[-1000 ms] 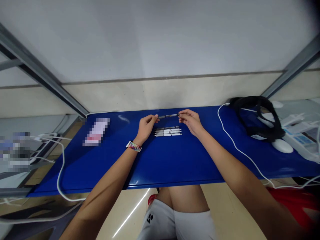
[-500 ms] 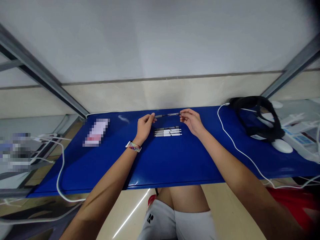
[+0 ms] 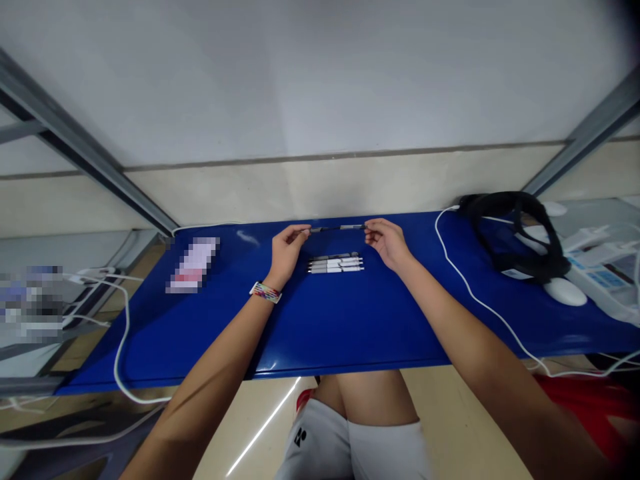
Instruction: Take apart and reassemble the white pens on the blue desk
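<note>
A dark pen with light patches [image 3: 338,228] stretches level between my two hands near the back of the blue table [image 3: 345,327]. My left hand [image 3: 289,252], with a patterned band at the wrist, pinches its left end between thumb and fingers. At the other end, the thumb and fingertips of my right hand [image 3: 385,241] close on the tip. Just in front of this pen, several pens [image 3: 335,265] lie side by side on the table, the nearest ones white with grey grips and the farthest one darker.
A pixelated phone-like rectangle [image 3: 193,265] lies to the left. On the right rests a black headset with straps [image 3: 520,240], beside a white cable [image 3: 463,280]. Grey metal posts [image 3: 145,200] flank the table, and a pale wall [image 3: 320,187] stands behind it.
My hands have moved slightly apart, the left a little leftward and the right a little rightward. The held pen looks more level and slightly turned. The row of pens has stayed put.
</note>
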